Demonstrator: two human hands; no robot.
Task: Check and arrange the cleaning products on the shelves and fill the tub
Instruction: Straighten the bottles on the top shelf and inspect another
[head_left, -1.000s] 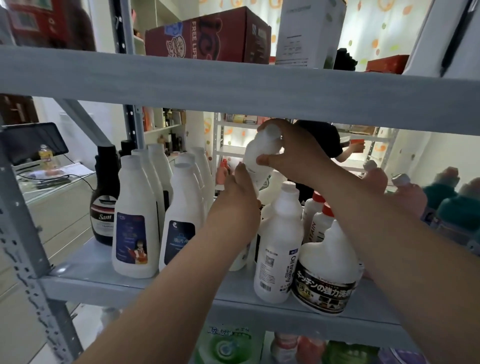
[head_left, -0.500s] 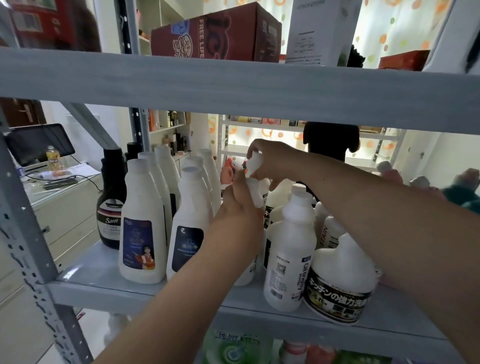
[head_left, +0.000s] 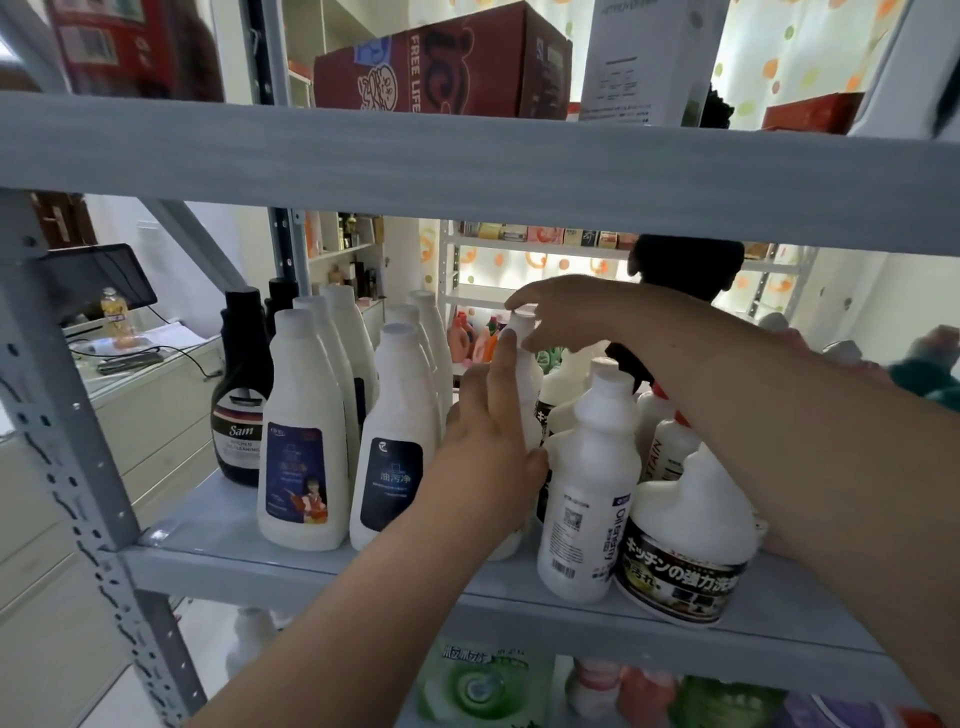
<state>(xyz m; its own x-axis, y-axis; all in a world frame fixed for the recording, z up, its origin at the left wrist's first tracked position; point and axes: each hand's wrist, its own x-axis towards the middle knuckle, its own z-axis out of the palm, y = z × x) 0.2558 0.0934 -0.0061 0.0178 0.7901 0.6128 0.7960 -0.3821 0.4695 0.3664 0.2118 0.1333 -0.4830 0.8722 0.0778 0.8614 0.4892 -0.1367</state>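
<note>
A slim white bottle (head_left: 527, 374) stands upright on the grey shelf (head_left: 218, 525), between a row of white bottles with dark blue labels (head_left: 397, 447) and a white bottle with a barcode label (head_left: 592, 483). My left hand (head_left: 488, 426) holds its body, fingers up along the side and thumb round the front. From the right, my right hand (head_left: 566, 312) pinches its cap. The bottle's lower part is hidden behind my left hand.
A dark "Sam" bottle (head_left: 241, 395) stands at the shelf's left. A squat white jug with a Japanese label (head_left: 691, 540) sits at the front right. The upper shelf beam (head_left: 467, 166) hangs low overhead, carrying a red box (head_left: 441, 62). Green packs (head_left: 478, 680) fill the shelf below.
The slim white bottle came down from mid-air, and both hands sank with it. It now stands among the other bottles.
</note>
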